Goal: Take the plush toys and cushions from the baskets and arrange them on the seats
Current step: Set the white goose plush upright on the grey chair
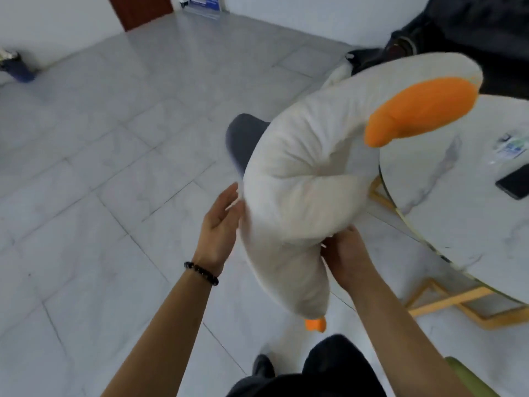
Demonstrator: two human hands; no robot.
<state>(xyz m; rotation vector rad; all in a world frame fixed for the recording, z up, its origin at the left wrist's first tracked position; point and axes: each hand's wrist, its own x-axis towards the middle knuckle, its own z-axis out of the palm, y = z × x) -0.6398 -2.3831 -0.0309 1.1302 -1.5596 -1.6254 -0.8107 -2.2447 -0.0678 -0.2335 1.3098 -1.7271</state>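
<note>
A large white goose plush [303, 179] with an orange beak and a small orange foot hangs in the air in front of me, bent in the middle. My right hand [347, 257] grips its lower body from the right side. With fingers spread, my left hand [221, 224] lies flat against the plush's left side; a dark bead bracelet is on that wrist. A grey seat [243, 138] shows partly behind the plush. The picture is motion-blurred.
A round white marble table [472, 213] on a yellow frame stands at the right, with a dark phone [513, 181] and a small packet on it. A dark sofa [472, 30] fills the top right. A green chair edge [469, 376] is at the bottom right.
</note>
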